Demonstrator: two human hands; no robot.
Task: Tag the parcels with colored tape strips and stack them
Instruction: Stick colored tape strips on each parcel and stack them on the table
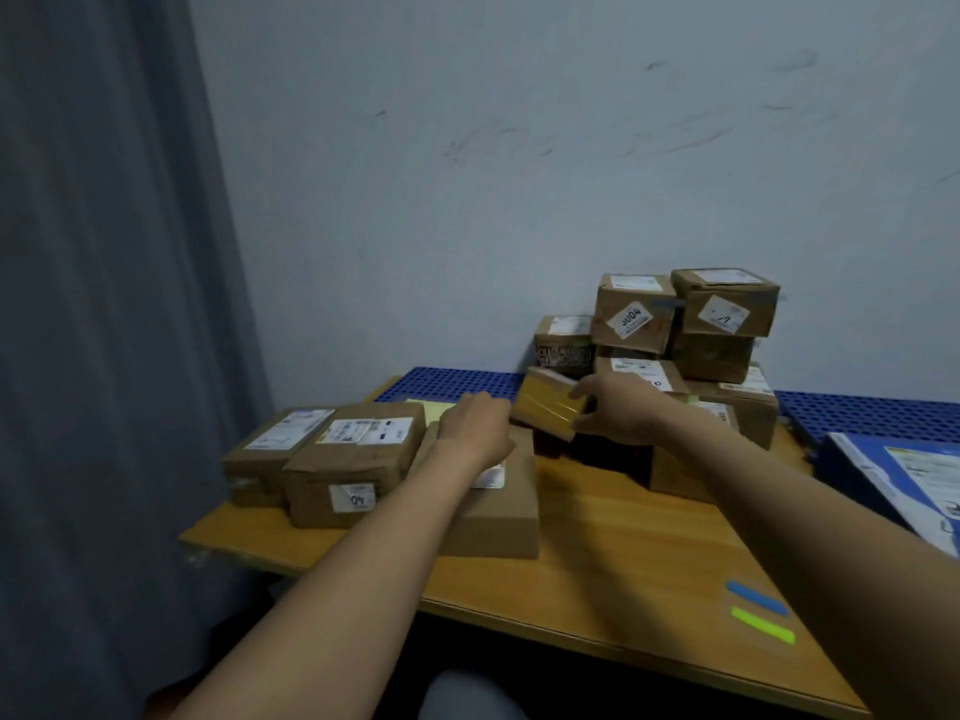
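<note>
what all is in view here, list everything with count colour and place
left parcels: three, brown, in a row on the table's left
pile: at least six parcels, brown, back of the table against the wall
small parcel: one, brown with yellowish wrap, held in front of the pile
blue strip: one, blue, table front right
green strip: one, yellow-green, just nearer than the blue strip
yellow sheet: one, pale yellow, behind the left parcels
flat box: one, blue, right edge
mat: one, blue, perforated, along the wall
table: one, wood
curtain: one, grey, left
wall: pale, scuffed
left hand: over the rightmost left parcel, grip unclear
right hand: fingers grip the small parcel
</note>
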